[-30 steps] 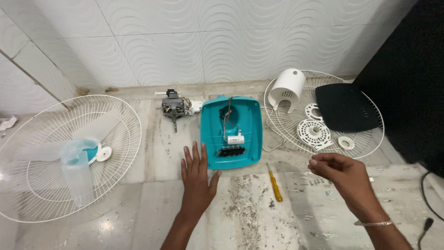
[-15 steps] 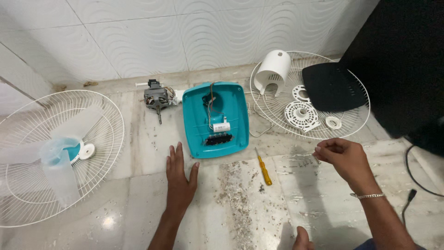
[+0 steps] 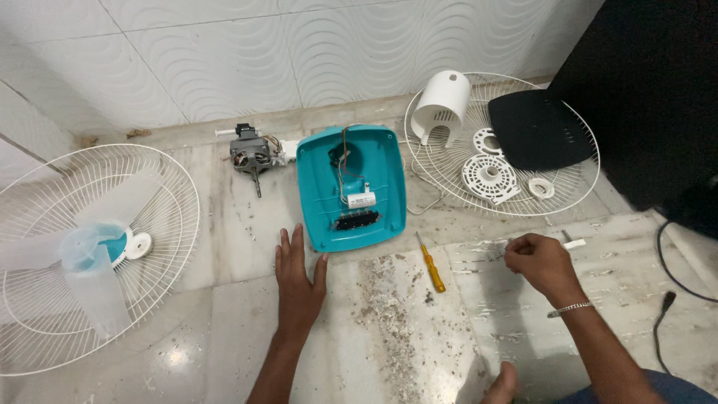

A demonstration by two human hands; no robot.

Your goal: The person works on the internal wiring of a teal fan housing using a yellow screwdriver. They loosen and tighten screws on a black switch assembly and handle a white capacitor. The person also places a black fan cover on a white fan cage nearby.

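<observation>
- My left hand [image 3: 298, 280] lies flat, palm down, fingers spread and pointing away from me, thumb out to the right.
- My left forearm runs straight back toward the bottom edge of the view.
- My right hand [image 3: 540, 262] is curled into a loose fist, fingertips pinched together at its left side; whether that grip holds anything, I cannot tell.
- A thin bracelet circles my right wrist, and the forearm angles down to the lower right.
</observation>
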